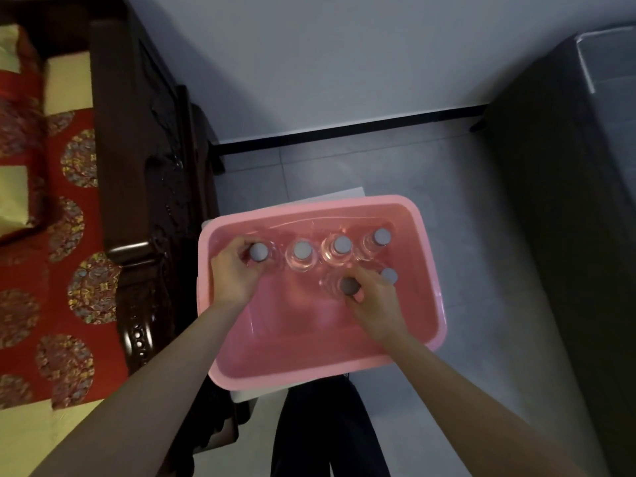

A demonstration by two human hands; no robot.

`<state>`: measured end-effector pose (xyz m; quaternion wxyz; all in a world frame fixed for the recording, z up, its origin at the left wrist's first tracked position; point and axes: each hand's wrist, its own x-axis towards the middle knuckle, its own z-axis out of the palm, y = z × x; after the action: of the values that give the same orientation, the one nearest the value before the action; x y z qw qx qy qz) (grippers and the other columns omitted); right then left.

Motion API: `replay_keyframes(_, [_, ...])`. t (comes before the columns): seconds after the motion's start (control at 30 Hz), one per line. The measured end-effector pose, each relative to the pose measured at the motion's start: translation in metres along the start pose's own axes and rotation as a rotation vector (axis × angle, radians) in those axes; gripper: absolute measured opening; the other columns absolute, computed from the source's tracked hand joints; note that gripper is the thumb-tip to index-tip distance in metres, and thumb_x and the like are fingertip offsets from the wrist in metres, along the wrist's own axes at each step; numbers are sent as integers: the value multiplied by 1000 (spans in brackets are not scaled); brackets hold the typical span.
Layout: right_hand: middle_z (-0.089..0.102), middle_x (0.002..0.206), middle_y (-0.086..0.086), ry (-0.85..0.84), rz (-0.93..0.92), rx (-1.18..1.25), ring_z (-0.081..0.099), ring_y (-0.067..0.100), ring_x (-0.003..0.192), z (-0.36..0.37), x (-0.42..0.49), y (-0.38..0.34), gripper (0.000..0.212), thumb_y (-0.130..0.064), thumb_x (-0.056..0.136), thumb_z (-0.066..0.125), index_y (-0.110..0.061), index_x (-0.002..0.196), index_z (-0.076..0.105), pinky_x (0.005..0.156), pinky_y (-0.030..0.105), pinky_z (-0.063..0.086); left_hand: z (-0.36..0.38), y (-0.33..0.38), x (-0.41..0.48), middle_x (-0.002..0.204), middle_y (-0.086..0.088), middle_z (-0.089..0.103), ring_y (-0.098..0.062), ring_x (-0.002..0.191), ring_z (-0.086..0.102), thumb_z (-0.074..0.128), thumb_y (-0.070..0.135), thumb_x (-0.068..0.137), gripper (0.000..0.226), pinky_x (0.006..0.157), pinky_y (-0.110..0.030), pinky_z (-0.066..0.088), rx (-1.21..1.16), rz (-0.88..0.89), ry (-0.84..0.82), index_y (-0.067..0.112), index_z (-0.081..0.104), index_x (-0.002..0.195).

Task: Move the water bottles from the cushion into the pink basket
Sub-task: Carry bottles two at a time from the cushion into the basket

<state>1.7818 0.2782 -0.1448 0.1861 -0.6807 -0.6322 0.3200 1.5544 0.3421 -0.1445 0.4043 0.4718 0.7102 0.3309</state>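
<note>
The pink basket (432, 270) sits below me on a white stand. Several clear water bottles with grey caps stand upright inside it along the far wall. My left hand (232, 273) grips the leftmost bottle (258, 252) by its neck. My right hand (375, 301) holds another bottle (349, 286) by its cap in a second row. Two free bottles (303, 251) (341, 245) stand between them, and further bottles (382, 236) (390, 275) stand at the right. The red patterned cushion (69, 235) lies at the left with no bottles on its visible part.
A dark carved wooden armrest (137, 187) runs between the cushion and the basket. A dark cabinet (564, 201) stands at the right. Grey tiled floor (464, 173) and a white wall (344, 56) lie beyond the basket. My dark trouser legs (327, 425) are below it.
</note>
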Motion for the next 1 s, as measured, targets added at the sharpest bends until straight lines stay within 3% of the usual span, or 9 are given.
replay_keyframes(0.13, [67, 89, 2, -9, -12, 11, 59, 19, 82, 0, 2, 2, 31, 4, 69, 63, -14, 94, 64, 66, 29, 43, 2, -3, 2, 79, 22, 65, 16, 72, 61, 78, -6, 61, 49, 68, -3, 45, -23, 21, -7, 37, 59, 75])
replay_keyframes(0.37, [66, 93, 3, -22, -24, 19, 58, 19, 84, -1, 1, 3, 32, 4, 71, 63, -14, 98, 62, 67, 31, 45, 6, -12, 8, 88, 5, 69, -8, 82, 63, 81, -1, 62, 37, 75, -8, 48, -11, 67, -45, 21, 66, 86])
replay_keyframes(0.53, [66, 96, 2, -41, -3, 14, 58, 17, 86, -2, 2, 4, 33, 3, 72, 63, -15, 100, 62, 69, 27, 43, 6, -15, 6, 88, 4, 69, -12, 84, 64, 82, 3, 63, 31, 75, -12, 49, 44, 91, -82, 14, 65, 87])
replay_keyframes(0.7, [65, 98, 4, -77, 20, 28, 58, 20, 89, -3, 5, 1, 35, 3, 71, 62, -13, 102, 61, 74, 34, 48, 1, -12, 4, 96, 3, 69, -13, 89, 64, 83, 10, 66, 35, 84, -26, 50, 95, 102, -108, 13, 67, 96])
replay_keyframes(0.87, [63, 101, 4, -105, 27, 9, 57, 21, 92, -6, 1, -1, 38, -3, 72, 63, -14, 108, 59, 73, 30, 44, -5, 1, 7, 101, 6, 65, -11, 94, 61, 82, 1, 64, 46, 81, 0, 41, 78, 109, -163, 12, 65, 105])
replay_keyframes(1.0, [64, 106, 0, -38, -9, -20, 57, 20, 96, -19, 0, -14, 35, -25, 80, 62, -21, 114, 56, 74, 31, 44, -17, 20, 7, 99, 8, 65, -13, 98, 63, 80, 4, 68, 38, 95, -18, 44, 46, 186, -184, 13, 65, 102])
